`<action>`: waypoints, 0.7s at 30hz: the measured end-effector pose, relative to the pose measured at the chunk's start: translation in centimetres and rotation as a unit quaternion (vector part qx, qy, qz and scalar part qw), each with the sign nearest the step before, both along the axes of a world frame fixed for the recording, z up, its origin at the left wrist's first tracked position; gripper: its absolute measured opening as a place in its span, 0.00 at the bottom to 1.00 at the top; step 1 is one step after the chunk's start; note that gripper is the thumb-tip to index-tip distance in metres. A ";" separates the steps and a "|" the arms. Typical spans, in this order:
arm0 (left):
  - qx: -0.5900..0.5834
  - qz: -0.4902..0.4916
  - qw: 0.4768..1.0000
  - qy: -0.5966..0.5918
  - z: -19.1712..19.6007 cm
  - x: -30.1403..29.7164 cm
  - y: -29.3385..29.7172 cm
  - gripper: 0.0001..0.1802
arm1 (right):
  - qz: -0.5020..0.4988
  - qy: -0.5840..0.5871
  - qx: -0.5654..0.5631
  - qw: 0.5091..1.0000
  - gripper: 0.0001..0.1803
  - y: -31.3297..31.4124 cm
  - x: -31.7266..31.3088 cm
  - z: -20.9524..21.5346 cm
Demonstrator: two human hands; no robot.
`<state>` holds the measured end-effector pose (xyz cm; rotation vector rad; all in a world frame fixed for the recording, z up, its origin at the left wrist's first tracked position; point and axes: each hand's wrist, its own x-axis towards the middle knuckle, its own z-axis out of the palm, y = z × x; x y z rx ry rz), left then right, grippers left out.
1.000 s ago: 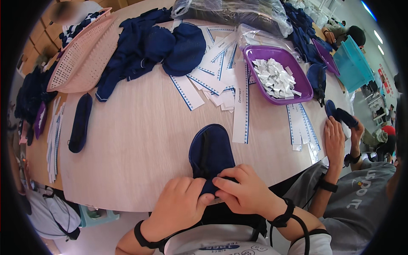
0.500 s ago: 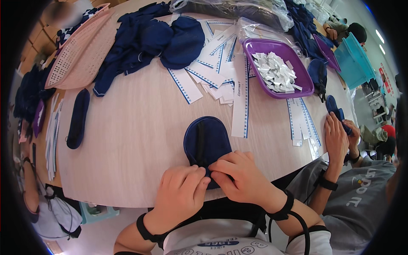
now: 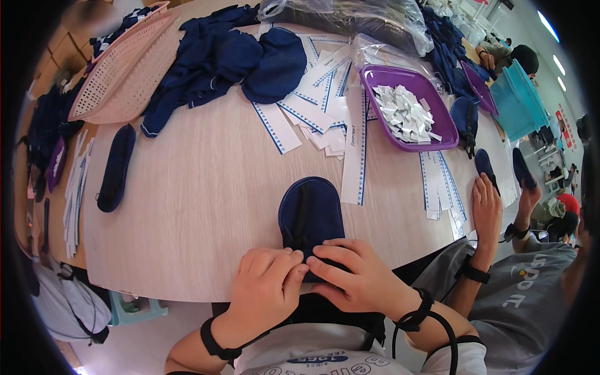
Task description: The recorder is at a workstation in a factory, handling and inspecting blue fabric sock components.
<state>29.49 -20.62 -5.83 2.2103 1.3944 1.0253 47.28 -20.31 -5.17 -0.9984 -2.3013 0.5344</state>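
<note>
A navy cloth pouch (image 3: 324,209) with a rounded far end and a black strip along it lies near the table's front edge. My left hand (image 3: 265,281) is closed, its thumb and fingers pinching the pouch's near part by the strip. Right beside it, my right hand (image 3: 356,275) pinches the same spot, fingertips almost touching the left ones. Whatever lies under the fingertips is hidden. Farther left on the table rests a narrow navy cloth piece (image 3: 117,169), with dark trim along it.
Blue-edged white paper strips (image 3: 354,156) lie beyond the pouch, by a purple basket (image 3: 409,147) of small white tags. Navy cloth pieces (image 3: 219,62) are heaped beside a pink basket (image 3: 125,75). At right, a co-worker's hands (image 3: 487,209) handle navy pieces.
The pouch now appears slightly right and lower, with both hands still pinching its near part. The co-worker's hands have parted, one raising a navy piece.
</note>
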 end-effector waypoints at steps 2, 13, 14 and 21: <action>-0.046 0.012 0.999 -0.008 0.3 0.1 -0.1 0.10 | -0.005 -0.003 -0.003 1.000 0.21 -0.1 0.0 -0.1; -0.078 0.022 0.996 0.036 0.3 0.3 -0.1 0.17 | 0.004 0.034 -0.044 0.998 0.22 0.5 0.1 -0.3; -0.073 0.019 0.996 0.055 0.4 0.3 0.0 0.15 | 0.005 0.040 -0.047 0.998 0.22 0.6 0.0 -0.3; -0.057 0.024 0.990 0.129 1.2 0.3 0.6 0.11 | 0.003 0.047 -0.069 0.997 0.20 1.0 -0.1 0.1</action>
